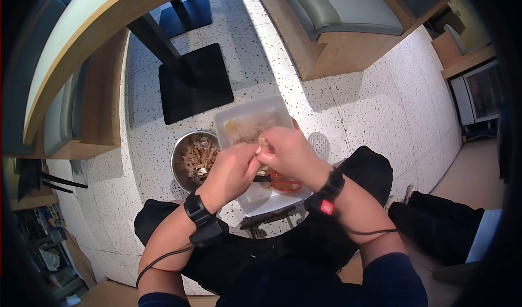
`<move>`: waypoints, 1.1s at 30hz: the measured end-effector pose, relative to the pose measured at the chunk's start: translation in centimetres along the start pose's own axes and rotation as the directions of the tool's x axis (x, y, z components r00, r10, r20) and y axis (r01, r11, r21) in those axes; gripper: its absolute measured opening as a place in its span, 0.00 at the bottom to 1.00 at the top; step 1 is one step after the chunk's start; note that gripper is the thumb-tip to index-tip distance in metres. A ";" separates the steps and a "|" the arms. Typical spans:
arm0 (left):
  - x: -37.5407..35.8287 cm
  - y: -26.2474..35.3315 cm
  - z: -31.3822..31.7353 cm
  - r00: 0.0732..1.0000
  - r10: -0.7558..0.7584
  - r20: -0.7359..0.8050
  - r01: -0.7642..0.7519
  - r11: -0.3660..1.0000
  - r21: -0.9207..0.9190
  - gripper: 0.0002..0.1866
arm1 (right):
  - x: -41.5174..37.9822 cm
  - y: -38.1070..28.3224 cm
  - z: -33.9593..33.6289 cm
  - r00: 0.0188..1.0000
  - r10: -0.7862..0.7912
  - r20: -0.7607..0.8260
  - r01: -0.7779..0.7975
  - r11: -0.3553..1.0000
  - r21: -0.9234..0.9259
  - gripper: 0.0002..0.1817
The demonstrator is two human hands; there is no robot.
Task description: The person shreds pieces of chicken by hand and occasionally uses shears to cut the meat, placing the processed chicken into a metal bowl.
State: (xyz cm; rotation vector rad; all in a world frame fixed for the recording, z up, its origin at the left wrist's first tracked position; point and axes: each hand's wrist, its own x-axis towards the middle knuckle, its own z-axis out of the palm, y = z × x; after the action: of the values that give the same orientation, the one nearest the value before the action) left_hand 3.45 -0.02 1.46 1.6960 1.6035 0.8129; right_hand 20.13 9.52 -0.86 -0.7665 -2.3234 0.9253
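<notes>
Both my hands meet over a white rectangular tub [266,205], fingers pinched together around something small and pale that I cannot make out. My left hand [231,171] is closed on its left side, and my right hand [291,152] is closed on its right. Pale pieces in cloudy liquid [244,128] lie in the tub's far part. Scissors with orange handles [285,183] rest in the near part, under my right hand. A round metal bowl [176,171] with brownish scraps [200,156] stands left of the tub.
A black table base [196,84] stands on the speckled floor beyond the tub. Bench seats [348,46] are at the upper right and left. A white perforated item [318,144] lies right of the tub. Another person's dark-clothed legs [440,225] show at the right.
</notes>
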 end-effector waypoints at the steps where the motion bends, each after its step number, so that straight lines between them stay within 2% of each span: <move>1: 0.0 -0.1 0.0 1.000 -0.009 -0.008 0.009 1.000 -0.024 0.10 | 0.1 0.2 -0.1 0.998 0.041 0.037 -0.043 0.997 0.070 0.10; 2: 0.0 -0.3 0.0 1.000 -0.019 -0.017 0.018 0.999 -0.048 0.10 | 0.2 0.4 -0.3 0.994 0.078 0.078 -0.088 0.987 0.137 0.10; 6: 0.1 -0.9 -0.3 0.999 0.029 -0.035 -0.031 0.997 -0.072 0.10 | 0.8 -0.7 -1.6 0.978 0.126 0.167 -0.159 0.967 0.197 0.10; 9: 0.1 -0.3 -0.4 0.998 0.055 0.010 -0.054 0.994 -0.095 0.08 | 0.5 -0.9 -1.2 0.978 0.137 0.155 -0.160 0.976 0.150 0.08; 11: 0.2 0.0 -0.3 0.999 0.016 0.029 -0.013 0.996 -0.087 0.06 | 0.2 -0.5 -0.3 0.999 0.024 0.048 -0.025 1.000 0.016 0.09; 14: 0.1 0.2 0.1 1.000 0.017 0.001 -0.017 1.000 -0.019 0.05 | -0.1 -0.1 0.3 0.992 0.080 0.103 -0.073 0.995 -0.064 0.08; 18: -0.7 -0.3 0.6 0.999 0.021 -0.026 -0.019 0.996 0.093 0.05 | -0.2 0.8 0.6 0.992 0.068 0.110 -0.059 0.995 -0.080 0.08; 20: -1.5 -0.4 0.1 0.999 0.002 -0.053 0.012 0.964 0.265 0.06 | 0.3 2.9 -0.6 0.963 0.265 0.050 -0.244 0.935 -0.258 0.12; 21: -1.7 -0.9 -0.2 0.999 0.005 -0.051 0.008 0.965 0.263 0.06 | 0.7 3.8 -1.8 0.950 0.310 0.037 -0.300 0.938 -0.174 0.15; 22: -1.9 -1.7 -0.5 0.994 -0.016 -0.106 0.040 0.973 0.226 0.07 | 0.5 3.8 -2.1 0.950 0.310 0.035 -0.299 0.938 -0.177 0.15; 24: -1.7 -2.2 -0.7 0.983 -0.040 -0.177 0.075 0.979 0.191 0.09 | 0.6 2.9 -2.5 0.882 0.395 0.259 -0.423 0.904 0.062 0.15; 25: -1.5 -2.3 -0.8 0.973 -0.166 -0.157 0.177 0.983 0.056 0.12 | 1.1 0.1 -3.4 0.827 0.430 0.362 -0.506 0.850 0.146 0.17; 26: -1.4 -2.5 -1.0 0.951 -0.287 -0.115 0.279 0.957 -0.078 0.16 | 1.0 0.3 -2.8 0.826 0.427 0.368 -0.505 0.850 0.150 0.17; 27: -1.3 -2.5 -1.4 0.925 -0.379 -0.006 0.373 0.913 -0.166 0.20 | 0.7 0.5 -2.1 0.820 0.387 0.421 -0.517 0.817 0.256 0.18; 28: -1.4 -2.7 -1.2 0.923 -0.385 -0.002 0.379 0.910 -0.166 0.20 | 0.6 0.5 -1.8 0.816 0.342 0.467 -0.527 0.771 0.356 0.19; 29: -1.3 -3.0 -1.0 0.912 -0.407 0.044 0.386 0.820 -0.422 0.19 | 0.7 0.3 -2.1 0.780 0.361 0.511 -0.561 0.766 0.315 0.20; 30: -1.1 -3.2 -1.0 0.905 -0.415 0.092 0.371 0.667 -0.646 0.19 | 0.8 0.5 -2.0 0.783 0.356 0.510 -0.555 0.770 0.315 0.20; 31: -1.0 -3.1 -1.4 0.881 -0.450 0.145 0.405 0.561 -0.721 0.16 | 0.7 0.9 -1.8 0.836 0.317 0.448 -0.476 0.826 0.303 0.20; 32: -0.9 -3.3 -1.7 0.882 -0.450 0.140 0.402 0.564 -0.721 0.16 | 0.6 1.1 -1.6 0.881 0.272 0.387 -0.395 0.873 0.285 0.20; 33: -0.9 -3.6 -2.0 0.904 -0.402 0.143 0.385 0.626 -0.678 0.14 | 0.7 0.7 -1.7 0.881 0.269 0.388 -0.393 0.874 0.286 0.20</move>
State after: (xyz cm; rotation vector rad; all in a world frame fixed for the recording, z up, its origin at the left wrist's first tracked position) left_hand -0.31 -0.66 -0.28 0.7517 1.3481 1.0304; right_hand 20.92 11.15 -0.17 -0.9297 -2.2268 1.7050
